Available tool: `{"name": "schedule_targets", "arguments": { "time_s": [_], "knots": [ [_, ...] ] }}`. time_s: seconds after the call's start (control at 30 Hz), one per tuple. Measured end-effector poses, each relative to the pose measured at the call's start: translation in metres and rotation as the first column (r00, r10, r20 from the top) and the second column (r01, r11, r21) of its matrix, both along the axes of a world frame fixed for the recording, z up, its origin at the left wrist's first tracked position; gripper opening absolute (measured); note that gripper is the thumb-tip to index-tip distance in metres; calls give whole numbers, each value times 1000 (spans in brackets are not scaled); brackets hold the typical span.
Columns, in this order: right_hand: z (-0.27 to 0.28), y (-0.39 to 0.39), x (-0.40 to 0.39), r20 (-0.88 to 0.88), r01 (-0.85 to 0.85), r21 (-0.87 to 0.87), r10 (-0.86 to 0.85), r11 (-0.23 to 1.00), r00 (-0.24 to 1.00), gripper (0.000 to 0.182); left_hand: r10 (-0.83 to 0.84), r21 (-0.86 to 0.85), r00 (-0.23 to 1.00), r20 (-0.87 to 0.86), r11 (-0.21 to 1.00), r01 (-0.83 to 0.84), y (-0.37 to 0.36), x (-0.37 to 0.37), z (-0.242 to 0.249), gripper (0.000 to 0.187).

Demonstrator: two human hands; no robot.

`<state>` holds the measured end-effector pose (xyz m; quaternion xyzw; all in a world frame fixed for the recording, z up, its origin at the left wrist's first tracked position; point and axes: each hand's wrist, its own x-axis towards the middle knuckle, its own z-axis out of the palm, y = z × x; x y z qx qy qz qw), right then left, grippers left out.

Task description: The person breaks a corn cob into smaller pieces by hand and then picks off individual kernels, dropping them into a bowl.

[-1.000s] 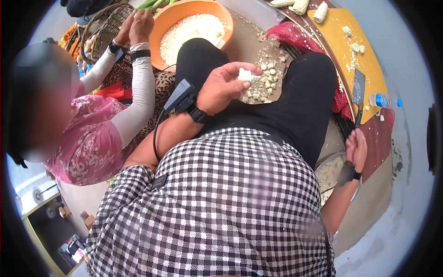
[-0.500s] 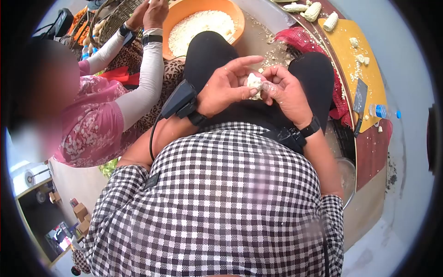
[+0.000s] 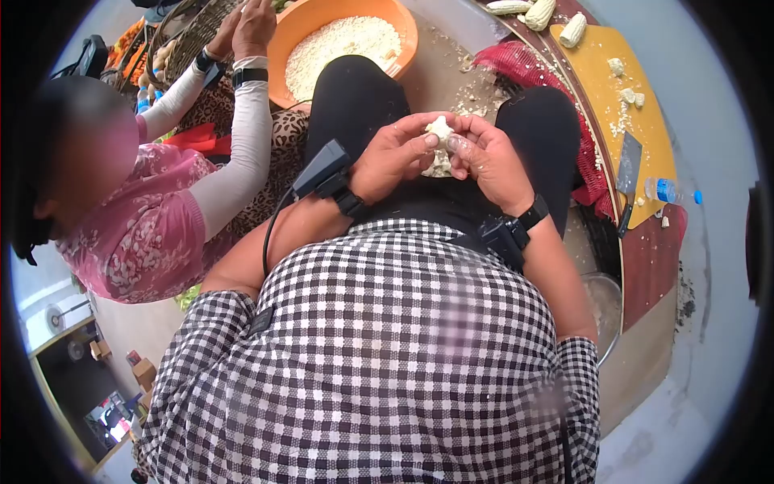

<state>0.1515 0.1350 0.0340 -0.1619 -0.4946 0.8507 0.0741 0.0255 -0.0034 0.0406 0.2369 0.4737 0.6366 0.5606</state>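
Between my two hands, above my lap, is a pale piece of corn cob (image 3: 439, 129). My left hand (image 3: 395, 157) grips it from the left with thumb and fingers. From the right, my right hand (image 3: 490, 161) pinches the same piece. More whitish bits (image 3: 439, 164) show just below the fingers; whether they are joined to the held piece I cannot tell. An orange basin (image 3: 409, 40) holding loose pale kernels (image 3: 343, 50) stands beyond my left knee.
A person in a pink top (image 3: 153, 234) sits at the left, hands raised near the basin. At right, a yellow board (image 3: 651, 121) bears a cleaver (image 3: 628, 165), a plastic bottle (image 3: 665, 191) and cob pieces (image 3: 616, 66). Red mesh (image 3: 524, 64) lies beyond my right knee.
The fingers of my left hand have folded in from spread, and both hands have closed around the pale piece. The person at left appears slightly farther left in view.
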Motion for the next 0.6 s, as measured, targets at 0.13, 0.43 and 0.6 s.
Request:
{"name": "schedule_targets", "arguments": {
  "time_s": [0.13, 0.43, 0.6],
  "knots": [
    [-5, 2, -3, 65, -36, 52, 33, 998, 997, 21, -12, -37, 1000, -5, 999, 12, 6, 2, -8, 38],
    [-24, 6, -8, 98, -42, 121, 31, 992, 995, 18, 0, -81, 997, 75, 997, 6, 10, -6, -33, 36],
    [-28, 5, -10, 111, -38, 182, 18, 982, 994, 18, -35, -72, 997, 73, 997, 41, 7, -6, -30, 40]
  ]
}}
